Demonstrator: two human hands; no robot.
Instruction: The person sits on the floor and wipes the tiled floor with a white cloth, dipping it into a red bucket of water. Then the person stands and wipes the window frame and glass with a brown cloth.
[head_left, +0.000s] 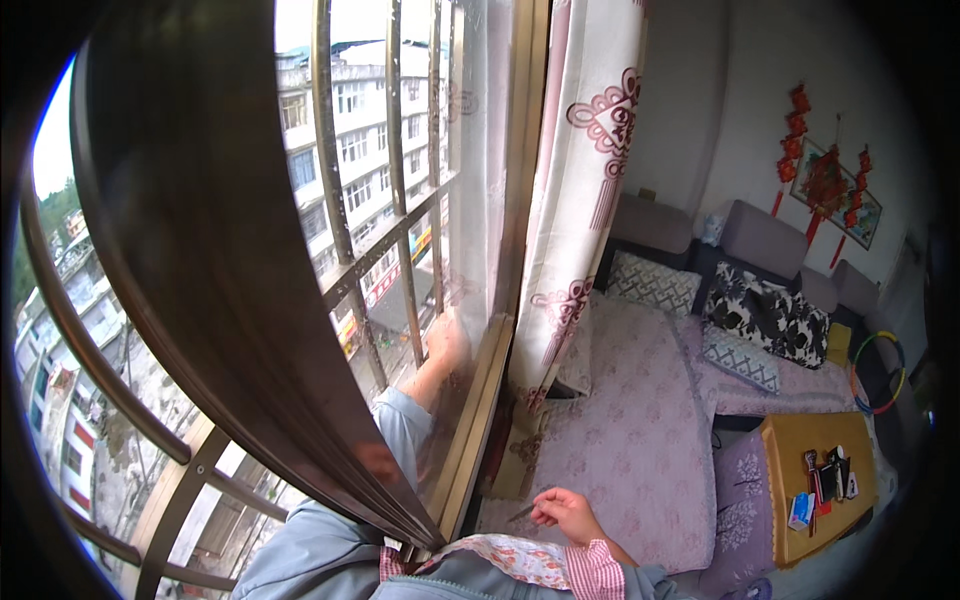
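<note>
My left arm reaches around the dark window frame (225, 225) to the outer side of a sliding glass pane (480, 187). Seen through that glass, my left hand (448, 341) is blurred and close to the pane's outer face; whether it holds anything is hidden. Inside the room, my right hand (562, 515) is low in front of my body, thumb and fingers pinched around a thin dark strip (520, 513), too small to name. The metal window track (469, 420) runs between my two arms. My sleeve ends in a red checked cuff (596, 570).
Metal security bars (399, 187) stand outside, with a street and buildings (352, 142) below. A patterned curtain (570, 225) hangs beside the pane. To the right are a covered sofa (630, 442), cushions (765, 315) and a table with a yellow-brown cover (795, 450) bearing small items.
</note>
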